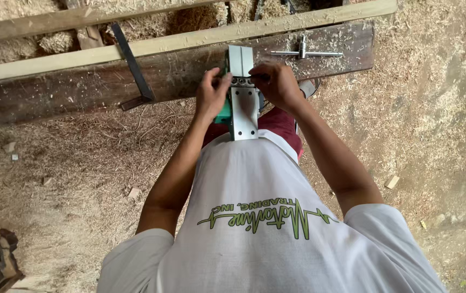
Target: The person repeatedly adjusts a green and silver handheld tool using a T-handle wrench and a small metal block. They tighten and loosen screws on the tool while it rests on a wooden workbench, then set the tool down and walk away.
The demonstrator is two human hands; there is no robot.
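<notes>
We steady an upturned green-bodied power planer with a flat silver metal sole [243, 103] on the dark, sawdust-strewn wooden plank tabletop [81, 89], its long axis running twelve to six o'clock, its near end over our lap. Our left hand [211, 93] pinches its nine o'clock flank while our right hand [276, 82] presses fingertips together on the cutter drum at three o'clock, equally near. A silver T-shaped wrench [304, 53] lies at one o'clock, apart, beside the pale timber rail [189, 39].
</notes>
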